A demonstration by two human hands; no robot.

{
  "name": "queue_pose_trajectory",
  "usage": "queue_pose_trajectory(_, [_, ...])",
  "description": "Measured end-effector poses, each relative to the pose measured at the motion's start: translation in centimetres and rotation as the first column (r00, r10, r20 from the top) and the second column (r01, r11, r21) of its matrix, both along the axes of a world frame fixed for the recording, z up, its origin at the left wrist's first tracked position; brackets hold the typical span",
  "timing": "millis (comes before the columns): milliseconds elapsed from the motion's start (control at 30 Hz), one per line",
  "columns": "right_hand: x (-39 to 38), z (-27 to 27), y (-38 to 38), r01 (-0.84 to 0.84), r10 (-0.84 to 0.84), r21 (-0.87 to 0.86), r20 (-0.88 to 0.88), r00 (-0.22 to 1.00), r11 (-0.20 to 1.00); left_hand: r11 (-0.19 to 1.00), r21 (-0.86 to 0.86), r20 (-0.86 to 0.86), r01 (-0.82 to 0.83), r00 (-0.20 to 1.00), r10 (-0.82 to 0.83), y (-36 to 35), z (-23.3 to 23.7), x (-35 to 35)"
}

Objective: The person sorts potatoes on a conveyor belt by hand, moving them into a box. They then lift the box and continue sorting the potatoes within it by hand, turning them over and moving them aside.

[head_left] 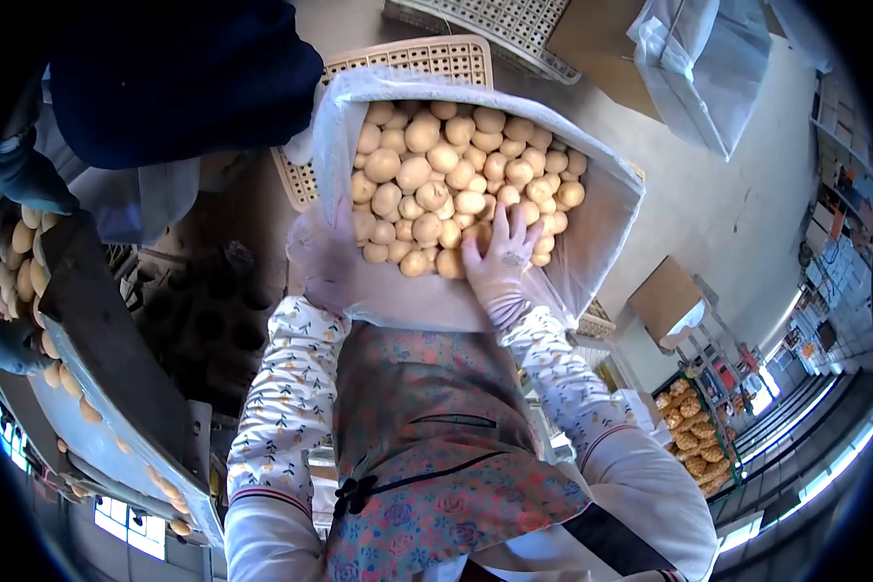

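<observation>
Round, pale-brown potatoes [427, 179] fill much of a box [601, 218] lined with clear plastic, tilted in front of my body. My right hand [501, 260], in a thin whitish glove, lies on the potatoes at the near right, its fingers spread and curved over them. At the near left corner, my gloved left hand [328, 264] is closed on the bunched plastic liner [301, 238]; its fingers look blurred and partly covered by the film. The near part of the box's inside shows bare liner under the potatoes.
Beige perforated crates [412, 63] lie under and behind the box. At left, a co-worker's gloved hands [15, 347] are beside a sloping chute [141, 427] carrying potatoes. Another lined box [703, 73] stands at the upper right. Netted produce [694, 436] is stacked at the lower right.
</observation>
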State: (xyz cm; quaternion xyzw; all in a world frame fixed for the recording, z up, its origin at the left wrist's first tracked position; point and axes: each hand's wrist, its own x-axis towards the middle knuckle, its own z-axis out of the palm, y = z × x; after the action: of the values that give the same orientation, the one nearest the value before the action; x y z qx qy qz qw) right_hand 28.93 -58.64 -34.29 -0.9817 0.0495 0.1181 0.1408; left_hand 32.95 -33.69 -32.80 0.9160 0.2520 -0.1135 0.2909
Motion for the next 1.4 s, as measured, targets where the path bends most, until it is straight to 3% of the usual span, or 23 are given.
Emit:
queue_pose_trajectory(67, [5.4, 3.3, 3.5, -0.140, 0.119, 0.280, 0.093, 0.989, 0.950, 0.992, 0.071, -0.083, 0.104, 0.992, -0.098, 0.0, -0.1, -0.1])
queue_pose_trajectory(133, [9.8, 4.2, 7.8, -0.407, 0.360, 0.305, 0.198, 0.912, 0.861, 0.969, 0.149, -0.171, 0.198, 0.970, -0.172, -0.3, -2.4, -1.4])
queue_pose_trajectory(200, [14.4, -0.9, 12.6, -0.525, 0.537, 0.145, -0.066, 0.841, 0.839, 0.951, 0.223, -0.128, 0.216, 0.973, -0.191, -0.3, -3.5, -1.4])
queue_pose_trajectory(233, [16.0, -2.5, 13.8, -0.532, 0.538, 0.100, -0.259, 0.802, 0.841, 0.936, 0.272, -0.116, 0.224, 0.973, -0.199, -0.4, -3.9, -1.5])
queue_pose_trajectory(333, [17.1, -4.3, 16.3, -0.576, 0.484, 0.015, -0.561, 0.672, 0.817, 0.902, 0.377, -0.075, 0.211, 0.978, -0.197, -0.8, -4.8, -2.2])
queue_pose_trajectory(433, [16.4, -3.4, 16.9, -0.484, 0.397, -0.134, -0.407, 0.822, 0.865, 0.899, 0.406, -0.012, 0.166, 0.984, -0.176, -1.1, -5.0, -2.7])
queue_pose_trajectory(467, [16.9, -3.1, 17.4, -0.454, 0.341, -0.126, -0.496, 0.799, 0.882, 0.898, 0.412, 0.006, 0.154, 0.985, -0.171, -1.2, -5.0, -2.8])
queue_pose_trajectory(567, [16.7, -1.7, 17.8, -0.505, 0.385, -0.214, -0.427, 0.818, 0.836, 0.848, 0.518, 0.077, 0.112, 0.981, -0.176, -1.7, -5.5, -3.2])
queue_pose_trajectory(600, [16.4, -3.0, 17.8, -0.513, 0.401, -0.238, -0.394, 0.827, 0.825, 0.765, 0.632, 0.094, 0.121, 0.968, -0.231, -1.6, -4.9, -2.7])
queue_pose_trajectory(667, [16.5, -6.3, 17.8, -0.537, 0.434, -0.283, -0.352, 0.829, 0.795, 0.902, 0.424, 0.085, 0.085, 0.987, -0.133, -0.9, -3.4, -1.7])
queue_pose_trajectory(700, [17.3, -6.6, 18.0, -0.593, 0.453, -0.272, -0.435, 0.778, 0.758, 0.952, 0.300, 0.065, 0.063, 0.994, -0.086, -0.8, -2.9, -1.5])
queue_pose_trajectory(833, [17.1, -8.2, 17.7, -0.702, 0.537, -0.300, -0.475, 0.697, 0.646, 0.933, 0.360, 0.018, 0.004, 1.000, -0.011, -1.2, -3.2, -1.2])
queue_pose_trajectory(867, [17.7, -6.0, 17.4, -0.747, 0.590, -0.218, -0.493, 0.640, 0.629, 0.910, 0.415, 0.041, -0.012, 0.999, -0.005, -1.2, -3.3, -1.1])
queue_pose_trajectory(933, [18.7, 1.2, 15.6, -0.811, 0.676, -0.045, -0.527, 0.515, 0.583, 0.656, 0.746, 0.230, -0.116, 0.969, -0.090, -2.8, -4.8, -2.1])
queue_pose_trajectory(967, [19.1, 0.0, 14.1, -0.793, 0.729, 0.085, -0.461, 0.505, 0.603, 0.833, 0.554, 0.081, -0.017, 0.996, -0.034, -2.2, -4.6, -2.2])
queue_pose_trajectory(1067, [18.7, 0.3, 12.3, -0.876, 0.780, 0.080, -0.498, 0.378, 0.475, 0.953, 0.304, -0.181, -0.001, 0.982, 0.059, -1.5, -0.8, 0.3])
queue_pose_trajectory(1100, [17.4, -0.1, 11.0, -0.873, 0.827, 0.063, -0.361, 0.431, 0.483, 0.966, 0.257, -0.228, 0.005, 0.972, 0.056, -1.6, 0.1, 0.7])
queue_pose_trajectory(1133, [16.6, 1.0, 9.8, -0.911, 0.882, 0.042, -0.274, 0.385, 0.411, 0.966, 0.258, -0.183, 0.002, 0.982, 0.047, -1.7, 0.0, 0.6])
queue_pose_trajectory(1200, [14.0, -0.7, 7.1, -0.831, 0.850, 0.197, -0.218, 0.480, 0.520, 0.965, 0.261, -0.097, -0.006, 0.995, 0.033, -1.6, -0.5, 0.2])
queue_pose_trajectory(1267, [12.3, 0.3, 3.8, -0.750, 0.815, 0.321, -0.265, 0.515, 0.579, 0.947, 0.322, -0.199, 0.020, 0.979, 0.047, -1.7, -0.1, 0.6])
queue_pose_trajectory(1333, [10.5, 0.5, 1.0, -0.783, 0.828, 0.271, -0.157, 0.538, 0.560, 0.925, 0.374, -0.256, 0.068, 0.966, 0.033, -2.0, -1.1, 0.3])
queue_pose_trajectory(1367, [9.8, 0.1, -1.2, -0.756, 0.812, 0.318, -0.094, 0.576, 0.572, 0.870, 0.483, -0.136, 0.102, 0.990, -0.040, -2.1, -2.1, -0.8])
queue_pose_trajectory(1400, [9.0, 0.5, -3.4, -0.723, 0.788, 0.366, -0.052, 0.613, 0.586, 0.764, 0.618, 0.012, 0.186, 0.969, -0.246, -1.4, -4.5, -2.4])
